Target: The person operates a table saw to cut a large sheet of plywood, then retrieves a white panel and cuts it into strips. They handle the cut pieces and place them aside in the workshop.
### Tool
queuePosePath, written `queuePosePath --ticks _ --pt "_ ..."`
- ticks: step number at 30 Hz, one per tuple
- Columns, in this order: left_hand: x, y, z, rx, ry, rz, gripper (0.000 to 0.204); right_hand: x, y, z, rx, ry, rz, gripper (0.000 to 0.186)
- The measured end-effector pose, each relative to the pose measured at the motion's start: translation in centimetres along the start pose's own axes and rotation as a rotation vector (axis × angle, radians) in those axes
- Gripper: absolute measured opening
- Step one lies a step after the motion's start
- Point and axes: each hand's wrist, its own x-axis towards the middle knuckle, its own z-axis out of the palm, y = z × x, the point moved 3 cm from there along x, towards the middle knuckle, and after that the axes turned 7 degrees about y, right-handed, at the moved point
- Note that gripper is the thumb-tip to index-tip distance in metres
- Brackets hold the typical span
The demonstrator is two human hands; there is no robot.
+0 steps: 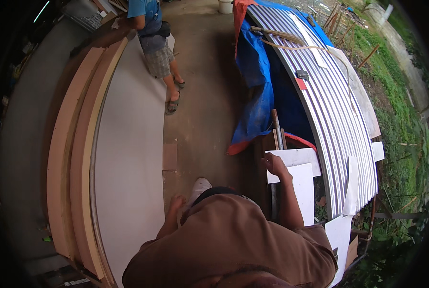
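Sheeting of corrugated silver metal (315, 101) has a blue tarp (257, 89) hanging beneath its left edge and green plants (397, 96) beyond its right. Just left of the sheeting's near end lies a white board (301, 156); the person's right hand (276, 165), fingers curled, is at this board's left end, but whether it grips the board cannot be told. Well left of the sheeting, the left hand (177, 201) hangs low near a long pale panel (128, 125); its grip cannot be told. A co-worker (154, 43) stands left of the sheeting's far end.
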Motion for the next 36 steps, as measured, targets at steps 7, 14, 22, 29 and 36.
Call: queuePosePath --ticks 7,14,22,29,36 --pt "10.3 9.7 1.6 0.137 0.002 0.103 0.024 20.2 -10.2 3.3 0.120 -0.114 -0.218 0.042" --pt "21.3 23.5 -3.9 0.354 -0.058 -0.096 0.033 28.5 -7.8 5.1 0.106 -0.271 0.028 0.048" --pt "33.6 48.1 -4.7 0.151 0.110 0.037 0.030 36.7 -0.3 -3.5 0.353 0.213 0.342 0.047" --pt "38.8 58.8 8.3 0.284 -0.071 0.030 0.030 49.7 9.9 -13.7 0.591 0.536 0.493 0.046" --pt "36.0 65.9 16.6 0.935 -0.371 -0.074 0.033 64.9 25.4 -24.5 0.986 0.792 0.719 0.037"
